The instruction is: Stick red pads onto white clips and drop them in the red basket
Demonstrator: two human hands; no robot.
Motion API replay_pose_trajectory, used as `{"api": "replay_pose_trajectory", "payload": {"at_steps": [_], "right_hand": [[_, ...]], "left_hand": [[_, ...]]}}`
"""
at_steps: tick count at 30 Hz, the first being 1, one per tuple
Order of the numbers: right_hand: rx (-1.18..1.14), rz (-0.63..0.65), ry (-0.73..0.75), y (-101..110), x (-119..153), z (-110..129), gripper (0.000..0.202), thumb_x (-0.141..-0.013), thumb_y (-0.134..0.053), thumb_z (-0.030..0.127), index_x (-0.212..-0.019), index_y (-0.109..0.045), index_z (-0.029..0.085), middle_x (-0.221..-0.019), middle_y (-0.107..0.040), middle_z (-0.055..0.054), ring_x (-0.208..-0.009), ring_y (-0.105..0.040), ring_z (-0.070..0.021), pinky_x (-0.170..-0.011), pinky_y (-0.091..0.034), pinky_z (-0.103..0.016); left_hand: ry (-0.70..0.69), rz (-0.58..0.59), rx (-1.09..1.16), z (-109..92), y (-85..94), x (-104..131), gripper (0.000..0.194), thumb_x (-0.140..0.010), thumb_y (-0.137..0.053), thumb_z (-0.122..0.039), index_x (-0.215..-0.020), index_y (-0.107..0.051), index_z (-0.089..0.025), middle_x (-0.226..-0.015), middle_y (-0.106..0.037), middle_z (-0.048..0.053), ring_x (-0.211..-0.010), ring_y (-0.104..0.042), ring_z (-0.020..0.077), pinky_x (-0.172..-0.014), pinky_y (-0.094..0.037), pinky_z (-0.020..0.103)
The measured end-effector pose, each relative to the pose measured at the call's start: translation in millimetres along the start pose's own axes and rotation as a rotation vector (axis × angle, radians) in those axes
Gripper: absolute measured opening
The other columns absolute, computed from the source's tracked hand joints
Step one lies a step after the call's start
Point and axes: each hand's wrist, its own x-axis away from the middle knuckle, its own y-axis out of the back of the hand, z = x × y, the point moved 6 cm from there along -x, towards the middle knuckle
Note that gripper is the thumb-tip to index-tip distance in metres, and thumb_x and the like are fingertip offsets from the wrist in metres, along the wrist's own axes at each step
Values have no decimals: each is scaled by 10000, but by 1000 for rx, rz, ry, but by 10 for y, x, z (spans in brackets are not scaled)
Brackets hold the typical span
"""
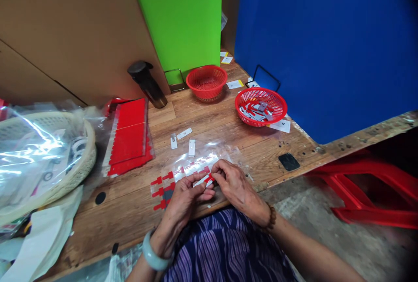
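Close to the table's front edge, my left hand holds a small white card piece between thumb and fingers. My right hand pinches a red tab against the end of that piece; the fingertips partly hide it. Under and beside both hands lies a clear plastic sheet with several red tab-shaped stickers. Just beyond it are three loose white pieces, one of them an upright white strip.
A red basket holding white and red pieces stands at the right, another red basket farther back. Red sheets, a dark bottle and a plastic-covered white basket are left. Green and blue panels rise behind.
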Motion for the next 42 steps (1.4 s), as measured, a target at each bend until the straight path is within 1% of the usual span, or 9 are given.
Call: {"api": "replay_pose_trajectory", "payload": {"at_steps": [14, 16, 19, 21, 24, 26, 30, 37, 42], "right_hand": [[-190, 7, -107, -48, -50, -58, 95, -780, -535, 125, -720, -584, 179, -703, -575, 10, -656, -526, -123, -621, -395, -234], [-237, -8, -131, -66, -63, -93, 76, -775, -538, 129, -796, -586, 185, -686, -565, 19, -634, -530, -121, -614, -410, -233], [-270, -73, -150, -42, -94, -201, 323, -745, -599, 167, -1055, -516, 205, -703, -538, 43, -605, -530, -116, -593, -427, -226], [-256, -111, -144, 7, -108, -267, 379, -746, -613, 199, -1104, -487, 207, -712, -521, 46, -602, -523, -112, -583, -423, -220], [-276, -24, -130, 17, -101, -276, 149, -857, -489, 277, -955, -561, 191, -629, -502, 48, -558, -505, -103, -560, -400, -216], [-319, 101, -141, -25, -68, -222, 228, -902, -412, 325, -873, -586, 181, -566, -498, 49, -525, -498, -100, -539, -385, -215], [-449, 256, -218, -110, -6, -96, 154, -838, -521, 309, -845, -588, 172, -591, -524, 50, -513, -498, -88, -504, -380, -199], [-480, 223, -233, -175, -29, -127, 145, -808, -550, 292, -740, -566, 165, -557, -510, 55, -433, -435, -67, -441, -340, -190], [-527, 217, -239, -252, -26, -190, 244, -836, -531, 382, -739, -567, 161, -530, -515, 57, -423, -454, -68, -459, -343, -193]], "left_hand": [[-3, 33, -42, -12, 52, -17, 258, -732, -610, -27, -987, -582, -55, -687, -712, 111, -555, -672, 121, -559, -535, 165], [-5, 34, -36, -12, 58, -24, 274, -733, -608, -25, -1003, -575, -55, -685, -713, 113, -557, -673, 121, -560, -534, 164], [12, 10, -29, -8, 72, -19, 278, -733, -603, -16, -1006, -569, -56, -679, -714, 114, -553, -674, 126, -550, -537, 168], [32, -5, -27, -7, 72, -4, 257, -735, -599, -13, -988, -574, -53, -693, -717, 124, -552, -676, 131, -548, -542, 177], [39, -14, -15, -25, 62, 28, 242, -733, -593, -8, -970, -583, -54, -697, -719, 129, -544, -676, 133, -543, -542, 179], [32, -6, -9, -39, 53, 45, 244, -722, -607, -13, -962, -588, -59, -679, -718, 122, -545, -676, 135, -543, -538, 175], [19, 28, -22, -27, 41, 58, 275, -687, -673, -66, -953, -605, -69, -627, -710, 101, -555, -679, 138, -564, -533, 174], [-72, 29, -114, 13, 48, 19, 320, -669, -740, -275, -904, -609, -101, -604, -698, 57, -498, -644, 109, -513, -501, 163], [-151, 16, -162, -51, 68, 18, 297, -656, -742, -278, -853, -601, -106, -520, -655, 15, -435, -600, 91, -474, -461, 156]]}}
